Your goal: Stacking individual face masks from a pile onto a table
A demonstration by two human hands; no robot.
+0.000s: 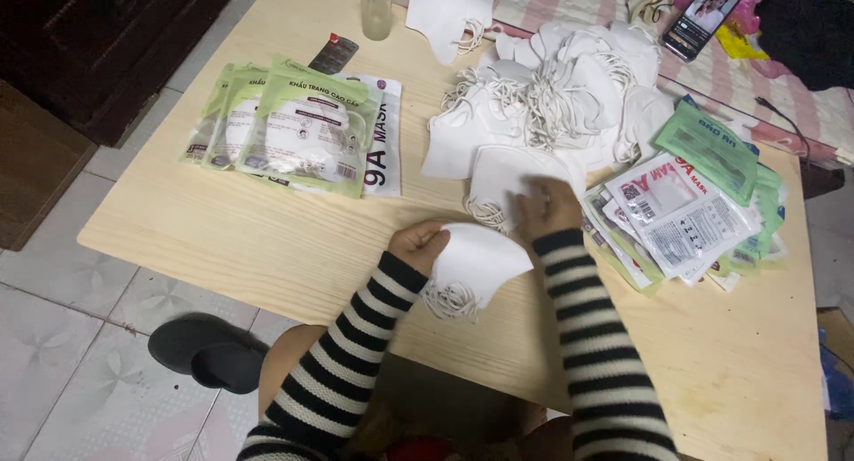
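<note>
While the left hand [418,245] gripped a folded white mask [476,261], the right hand's [547,208] fingers pinched another mask [507,172] from the pile [560,96].

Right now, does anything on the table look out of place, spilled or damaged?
Nothing looks spilled or damaged. The loose white masks lie in an untidy heap, and the empty pouches are fanned askew near the table edge.

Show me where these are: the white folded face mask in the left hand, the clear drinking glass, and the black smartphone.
white folded face mask [480,258], head view, middle of its cloth.
clear drinking glass [376,12], head view, its side wall.
black smartphone [703,18], head view, its lit screen.
</note>
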